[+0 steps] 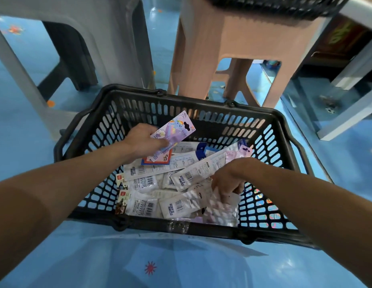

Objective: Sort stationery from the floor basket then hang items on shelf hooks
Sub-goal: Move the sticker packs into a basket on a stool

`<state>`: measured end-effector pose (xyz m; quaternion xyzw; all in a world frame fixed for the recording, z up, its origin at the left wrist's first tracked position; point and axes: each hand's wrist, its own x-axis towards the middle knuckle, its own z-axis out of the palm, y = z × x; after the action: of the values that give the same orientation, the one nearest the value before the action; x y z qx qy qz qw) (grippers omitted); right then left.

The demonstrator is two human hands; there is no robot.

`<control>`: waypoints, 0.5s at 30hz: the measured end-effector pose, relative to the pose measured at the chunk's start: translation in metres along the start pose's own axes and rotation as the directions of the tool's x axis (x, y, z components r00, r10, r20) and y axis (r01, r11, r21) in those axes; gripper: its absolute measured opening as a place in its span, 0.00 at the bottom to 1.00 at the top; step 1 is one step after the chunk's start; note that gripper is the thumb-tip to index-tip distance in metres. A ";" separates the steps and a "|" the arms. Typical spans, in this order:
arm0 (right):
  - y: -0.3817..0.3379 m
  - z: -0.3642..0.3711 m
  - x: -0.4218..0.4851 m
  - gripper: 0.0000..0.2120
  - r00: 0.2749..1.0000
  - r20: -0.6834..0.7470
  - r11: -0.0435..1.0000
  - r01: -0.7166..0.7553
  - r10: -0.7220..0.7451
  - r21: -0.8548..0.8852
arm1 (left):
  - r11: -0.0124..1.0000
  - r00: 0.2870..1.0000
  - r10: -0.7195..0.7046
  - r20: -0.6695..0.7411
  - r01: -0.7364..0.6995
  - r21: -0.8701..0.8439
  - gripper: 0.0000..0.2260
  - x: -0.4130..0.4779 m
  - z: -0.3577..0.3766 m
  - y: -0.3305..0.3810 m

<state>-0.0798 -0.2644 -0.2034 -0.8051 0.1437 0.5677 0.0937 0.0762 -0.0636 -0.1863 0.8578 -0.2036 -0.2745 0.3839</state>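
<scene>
Around our fingers lies the loose heap of white, barcode-printed stationery packets (143, 181), crossing one another on the floor of the black plastic lattice basket (193, 226) in the middle of the frame. The heap crowds both hands, and one long white packet lies slanted just above the right knuckles.

Our left hand (142, 142) has its fingers curled round the lower end of a lilac cartoon-printed card packet (174, 132), thumb pressed on its face. The card tilts up toward the upper right, its hang-hole end lifted before the basket's far wall. A red-and-blue packet (158, 160) shows just beneath it; we cannot tell whether the hand holds that one too.

Our right hand (226, 177) has its fingers bent downward, tips sunk among the packets at the lower right of the basket, on a clear crinkled plastic packet (220, 206). We cannot tell whether they pinch it or only touch it.

Both bare forearms come in from the lower corners of the frame and cross the near rim, the left reaching further.

The basket stands on a glossy blue floor (181, 262). Beyond it stand a grey plastic stool (93, 28) at upper left and a pink plastic stool (222, 48) at upper centre, with a second black basket (274, 5) on the pink one. A grey shelf frame (351, 113) stands at the right edge.
</scene>
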 end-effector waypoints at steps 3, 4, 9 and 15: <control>0.008 -0.017 -0.022 0.21 0.982 -0.131 0.886 0.177 -0.133 0.429 | 0.999 0.999 0.044 0.025 -0.044 0.005 0.05 -0.003 0.001 0.001; 0.009 -0.024 -0.032 0.18 0.966 -0.196 0.801 0.251 -0.170 0.543 | 0.998 0.997 0.063 0.034 -0.063 0.011 0.05 -0.004 0.001 0.001; 0.003 -0.046 -0.052 0.07 0.910 -0.357 0.433 0.414 -0.211 0.801 | 0.990 0.989 0.121 0.080 -0.126 0.065 0.08 -0.011 0.001 0.001; -0.014 -0.053 -0.060 0.20 0.781 -0.560 -0.287 0.489 -0.277 0.824 | 0.996 0.994 0.055 0.096 -0.048 -0.079 0.12 -0.016 0.005 0.006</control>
<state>-0.0470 -0.2606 -0.1296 -0.4955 0.2487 0.1427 0.8199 0.0600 -0.0611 -0.1789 0.8224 -0.2338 -0.3141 0.4128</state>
